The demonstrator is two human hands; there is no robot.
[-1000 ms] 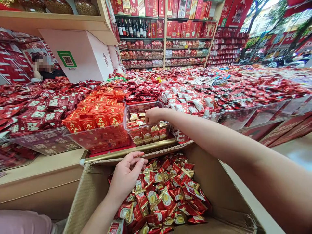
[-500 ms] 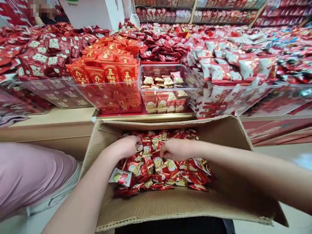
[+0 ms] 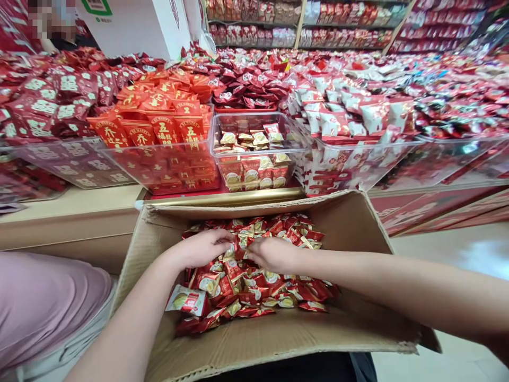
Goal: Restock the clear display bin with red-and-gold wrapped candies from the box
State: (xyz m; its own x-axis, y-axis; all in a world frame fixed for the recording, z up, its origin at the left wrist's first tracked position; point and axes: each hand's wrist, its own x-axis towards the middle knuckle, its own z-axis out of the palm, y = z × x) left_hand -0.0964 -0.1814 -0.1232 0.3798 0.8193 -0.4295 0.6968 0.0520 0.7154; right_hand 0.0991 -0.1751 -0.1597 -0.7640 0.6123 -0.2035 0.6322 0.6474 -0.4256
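Note:
A cardboard box (image 3: 254, 334) stands with its top open, holding a heap of small red-and-gold wrapped candies (image 3: 238, 276). My left hand (image 3: 209, 248) reaches into the heap from the left, its thumb and fingers curled around candies. Close beside it, my right hand (image 3: 274, 254) comes in from the right, with fingers bent and closed on candies too. The fingertips of both hands are partly hidden among the wrappers. One white-and-red packet (image 3: 186, 301) lies at the left edge of the heap, below my left hand.
Behind the box, a clear plastic bin (image 3: 260, 154) holds similar packets. Bins of orange packets (image 3: 159, 127) and white-and-red packets (image 3: 334, 122) flank it. A person in a pink top (image 3: 51, 307) is close on the left. Stocked shelves (image 3: 254, 26) line the back.
My view has shifted slightly, so the box and bins appear further left. Both hands have moved among the candies, and the fingers of my left hand look less tightly curled.

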